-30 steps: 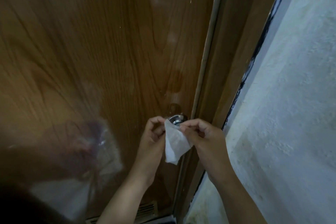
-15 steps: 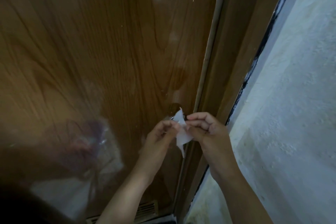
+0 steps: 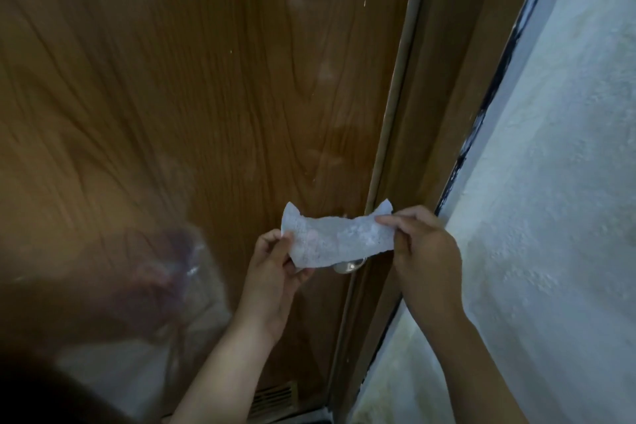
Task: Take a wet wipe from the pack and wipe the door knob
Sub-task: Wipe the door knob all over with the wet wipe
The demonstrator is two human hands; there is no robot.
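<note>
Head view: wet wipe [image 3: 339, 241] in the lower centre of the frame, spread flat, long axis running left to right, both upper corners poking up. Left hand [image 3: 275, 272] pinches its left end between thumb and fingers, forearm rising from the bottom edge. Right hand [image 3: 425, 248] pinches the right end, knuckles up, forearm entering from lower right. Door knob [image 3: 347, 266] mostly hidden behind the wipe's lower edge; only a metal sliver shows. Wooden door [image 3: 206, 96] behind; white wall [image 3: 550, 217] at right.
</note>
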